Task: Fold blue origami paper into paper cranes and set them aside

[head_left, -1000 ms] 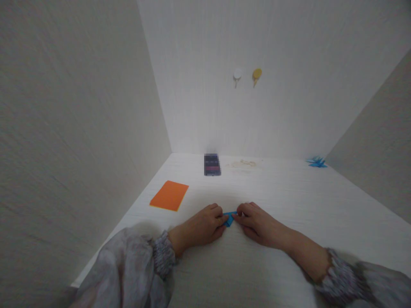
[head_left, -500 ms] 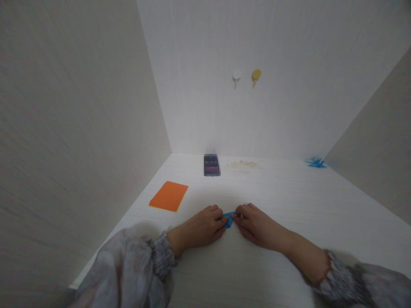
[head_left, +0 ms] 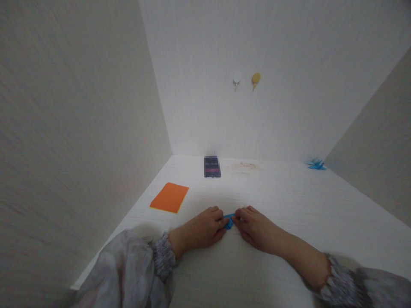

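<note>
Between my two hands, low over the white table, is a small piece of folded blue paper (head_left: 228,222). My left hand (head_left: 210,226) pinches its left side, with thumb and fingers closed. At the right side, my right hand (head_left: 252,226) grips the paper between thumb and fingertips. Much of the blue paper is hidden behind the fingers, so its full folded shape does not show. A square stack of orange paper (head_left: 170,197) lies flat to the left, beyond my left forearm and apart from both hands.
A phone-like dark object (head_left: 212,167), blurred out, stands near the back wall. Folded blue paper pieces (head_left: 316,164) sit in the far right corner. A white hook (head_left: 236,78) and a yellow hook (head_left: 256,78) are on the back wall. Walls close in left and right.
The whole view has shifted slightly, so everything appears a little lower. Both hands keep their hold on the blue paper with barely any movement.
</note>
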`<control>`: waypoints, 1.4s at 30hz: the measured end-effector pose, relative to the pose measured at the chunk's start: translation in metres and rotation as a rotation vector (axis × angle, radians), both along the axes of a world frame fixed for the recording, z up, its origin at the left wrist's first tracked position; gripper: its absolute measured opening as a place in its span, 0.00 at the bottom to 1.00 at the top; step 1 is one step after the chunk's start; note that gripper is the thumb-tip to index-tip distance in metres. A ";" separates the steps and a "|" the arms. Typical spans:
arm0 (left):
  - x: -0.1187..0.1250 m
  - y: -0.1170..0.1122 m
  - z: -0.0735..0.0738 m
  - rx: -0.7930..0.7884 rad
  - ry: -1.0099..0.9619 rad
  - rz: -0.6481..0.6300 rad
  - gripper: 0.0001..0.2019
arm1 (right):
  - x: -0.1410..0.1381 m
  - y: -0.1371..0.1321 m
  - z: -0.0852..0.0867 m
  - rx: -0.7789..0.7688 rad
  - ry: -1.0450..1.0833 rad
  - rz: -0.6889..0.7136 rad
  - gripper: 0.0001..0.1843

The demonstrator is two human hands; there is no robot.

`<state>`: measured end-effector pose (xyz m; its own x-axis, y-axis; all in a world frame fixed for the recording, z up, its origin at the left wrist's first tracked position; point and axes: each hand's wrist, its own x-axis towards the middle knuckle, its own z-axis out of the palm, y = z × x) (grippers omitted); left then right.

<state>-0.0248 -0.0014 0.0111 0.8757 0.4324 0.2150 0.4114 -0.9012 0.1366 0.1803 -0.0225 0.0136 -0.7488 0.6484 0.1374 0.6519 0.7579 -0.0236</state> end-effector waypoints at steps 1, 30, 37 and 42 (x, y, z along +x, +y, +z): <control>0.000 0.000 0.000 0.003 -0.001 -0.002 0.14 | 0.000 0.000 0.000 -0.001 0.004 0.001 0.12; 0.001 0.001 0.000 0.023 0.004 0.003 0.12 | 0.006 -0.001 0.000 -0.095 0.144 0.148 0.17; 0.002 0.001 0.002 0.049 0.026 -0.004 0.13 | 0.004 -0.002 0.002 -0.115 0.135 0.130 0.14; 0.002 -0.001 0.006 0.051 0.051 -0.010 0.13 | 0.004 -0.003 0.002 -0.134 0.158 0.125 0.15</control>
<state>-0.0224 -0.0022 0.0168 0.8904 0.4130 0.1916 0.4074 -0.9106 0.0693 0.1843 -0.0258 0.0154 -0.8007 0.5721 0.1778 0.5332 0.8158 -0.2239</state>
